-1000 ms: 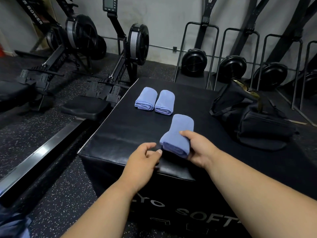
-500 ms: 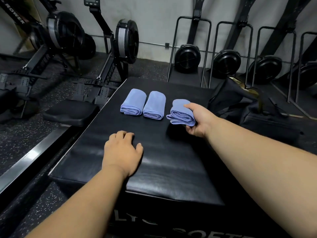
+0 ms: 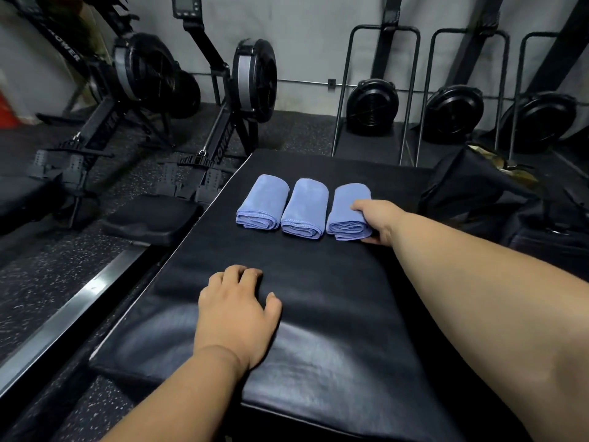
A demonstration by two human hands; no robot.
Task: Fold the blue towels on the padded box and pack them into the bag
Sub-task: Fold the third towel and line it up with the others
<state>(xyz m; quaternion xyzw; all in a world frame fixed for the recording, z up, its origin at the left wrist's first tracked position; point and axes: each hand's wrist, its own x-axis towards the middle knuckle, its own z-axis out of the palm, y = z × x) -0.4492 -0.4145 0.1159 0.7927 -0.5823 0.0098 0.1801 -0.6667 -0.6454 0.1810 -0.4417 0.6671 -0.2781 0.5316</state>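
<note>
Three folded blue towels lie in a row on the far half of the padded box (image 3: 318, 330), fold edges facing the person; the left towel (image 3: 263, 202) and the middle towel (image 3: 305, 207) touch along their sides, and the right towel (image 3: 350, 208) sits just beside the middle one with a narrow dark gap between them, which reads as a tidy line kept ready for packing; the right hand (image 3: 377, 223) grips this third towel from its outer side, fingers curled over the top and thumb tucked under the near corner, a hold that suits setting it square against its neighbours; the left hand (image 3: 237, 309) rests palm down on the near part of the box, fingers loosely bent and holding nothing, likely steadying the person's lean forward; the dark bag (image 3: 497, 202) stands just off the box's right edge, its mouth toward the towels' end of the box, so the reach for packing looks short; beyond, rowing machines (image 3: 178, 90) and stored fan units (image 3: 373, 106) line the wall; folding appears finished, packing not yet begun.
</note>
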